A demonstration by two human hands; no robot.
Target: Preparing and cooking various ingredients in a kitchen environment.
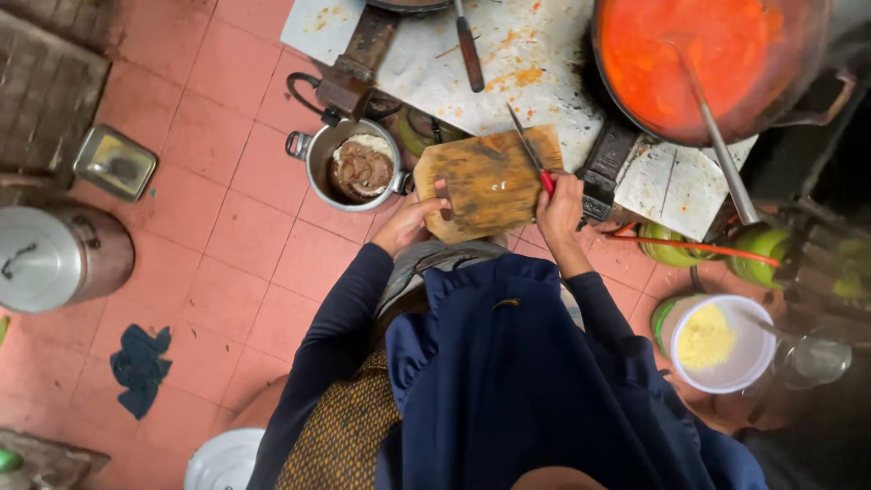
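Seen from above, my left hand (410,222) grips the near left corner of a worn wooden cutting board (485,181), fingers curled over its edge and the thumb lying on top, so the hand is closed on the board. My right hand (558,213) is wrapped around the red handle of a knife (531,152), whose thin blade lies across the board's upper right part, pointing away from me. A few pale scraps sit on the board just beside the blade. I hold the board above the red tiled floor (227,227), its far edge at the rim of a stained white worktop (535,63).

Just left of the board, a small steel pot (356,165) stands on the floor with brownish pieces over something white inside. On the worktop, to the right, a wide dark pan (708,63) holds orange-red sauce, and a long metal ladle (717,136) rests in it, handle slanting towards the lower right. A second knife (469,50) with a dark handle lies on the worktop beyond the board.

Lower right, a white bowl (721,343) holds yellow grated matter. Far left, a large metal lidded pot (54,259) stands on the tiles, a dark blue cloth (141,367) lies well below it, and a square metal tin (115,161) sits above it
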